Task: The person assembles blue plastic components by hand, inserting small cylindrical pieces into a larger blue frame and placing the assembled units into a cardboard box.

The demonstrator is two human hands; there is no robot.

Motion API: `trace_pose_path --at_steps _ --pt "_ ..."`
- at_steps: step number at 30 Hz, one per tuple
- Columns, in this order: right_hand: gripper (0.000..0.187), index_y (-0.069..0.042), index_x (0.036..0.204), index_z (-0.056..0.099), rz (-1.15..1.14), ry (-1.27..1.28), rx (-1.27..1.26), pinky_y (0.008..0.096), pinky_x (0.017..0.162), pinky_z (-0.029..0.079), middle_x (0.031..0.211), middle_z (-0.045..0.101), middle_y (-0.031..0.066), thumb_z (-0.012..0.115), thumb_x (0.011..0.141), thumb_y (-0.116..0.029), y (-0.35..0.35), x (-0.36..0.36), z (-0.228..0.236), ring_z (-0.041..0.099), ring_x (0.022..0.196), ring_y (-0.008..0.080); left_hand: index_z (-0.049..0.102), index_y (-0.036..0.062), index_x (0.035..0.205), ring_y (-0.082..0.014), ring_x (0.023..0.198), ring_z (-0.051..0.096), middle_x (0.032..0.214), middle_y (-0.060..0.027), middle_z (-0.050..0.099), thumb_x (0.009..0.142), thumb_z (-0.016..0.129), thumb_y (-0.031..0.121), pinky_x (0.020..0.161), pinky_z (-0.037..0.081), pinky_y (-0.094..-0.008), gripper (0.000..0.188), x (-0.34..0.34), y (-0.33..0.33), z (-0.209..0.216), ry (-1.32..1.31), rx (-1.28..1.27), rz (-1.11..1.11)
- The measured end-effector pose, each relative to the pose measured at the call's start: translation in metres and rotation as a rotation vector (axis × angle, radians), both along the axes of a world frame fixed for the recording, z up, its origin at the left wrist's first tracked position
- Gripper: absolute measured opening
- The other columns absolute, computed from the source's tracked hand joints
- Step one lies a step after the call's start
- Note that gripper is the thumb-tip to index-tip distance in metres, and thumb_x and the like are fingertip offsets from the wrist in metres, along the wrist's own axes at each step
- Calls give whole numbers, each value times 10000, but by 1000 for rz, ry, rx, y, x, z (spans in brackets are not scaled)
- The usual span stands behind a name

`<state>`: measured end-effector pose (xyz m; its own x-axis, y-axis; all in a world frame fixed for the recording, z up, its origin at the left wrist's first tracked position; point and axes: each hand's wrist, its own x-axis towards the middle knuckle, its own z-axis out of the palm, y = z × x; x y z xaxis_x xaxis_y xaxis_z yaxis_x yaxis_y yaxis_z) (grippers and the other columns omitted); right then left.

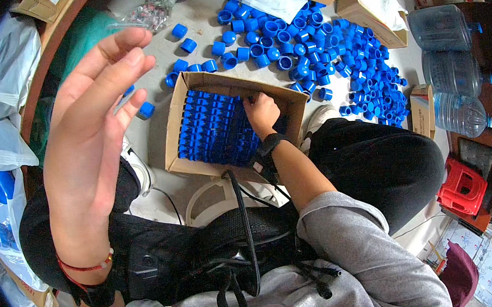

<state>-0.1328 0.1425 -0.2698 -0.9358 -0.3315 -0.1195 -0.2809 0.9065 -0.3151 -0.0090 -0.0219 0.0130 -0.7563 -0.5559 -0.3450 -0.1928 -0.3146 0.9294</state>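
An opened cardboard box [171,141] stands on the floor between my knees. Neat rows of blue plastic pipe fittings [208,124] with dark gaps between them fill much of it. Inside the box, toward its right half, my right hand [262,113] is closed with its fingers curled down at the fittings; what its fingertips hold is hidden. My left hand [91,120] is raised close to the camera, left of the box. Its fingers are stretched out and apart, with nothing in them.
Many loose blue pipe caps [306,42] lie scattered on the floor beyond the box. More cardboard cartons [363,10] stand behind them. Large clear water bottles [448,76] and a red plastic stool [462,187] are at right. Clear plastic bags [3,100] line the left.
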Motion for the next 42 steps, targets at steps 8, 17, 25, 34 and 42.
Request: trace_pose_path --at_steps 8,17,25,34,42 --pt "304 -37 596 541 4 3 10 369 515 439 605 547 151 581 604 -339 2 -2 -2 544 572 297 419 72 988 -102 956 389 1031 -23 432 745 472 204 802 242 -239 281 -1 1 -2 9 16 2" --pt "303 -40 596 529 7 5 13 370 507 437 604 545 146 574 618 -339 1 -1 -1 543 567 293 418 73 992 -98 951 396 1032 -18 437 749 470 209 791 246 -233 284 -1 2 0 -7 10 -2" --pt "282 -45 590 516 -34 32 4 374 494 433 595 542 138 582 609 -318 0 0 -4 539 552 292 413 65 995 -104 959 391 1039 -26 431 753 465 205 810 246 -236 285 -2 3 0 -8 7 0" --pt "259 -71 615 558 -10 37 2 372 501 432 591 543 136 580 604 -329 1 1 -3 536 567 296 411 69 1007 -111 978 381 1053 -24 425 751 465 198 818 240 -245 292 -2 3 0 -12 1 -12" --pt "245 -74 653 560 20 -21 30 375 524 437 615 548 135 572 613 -315 4 1 1 539 593 294 409 65 1023 -119 995 370 1070 -28 418 754 457 203 814 229 -245 307 -1 2 -1 -5 -11 -21"
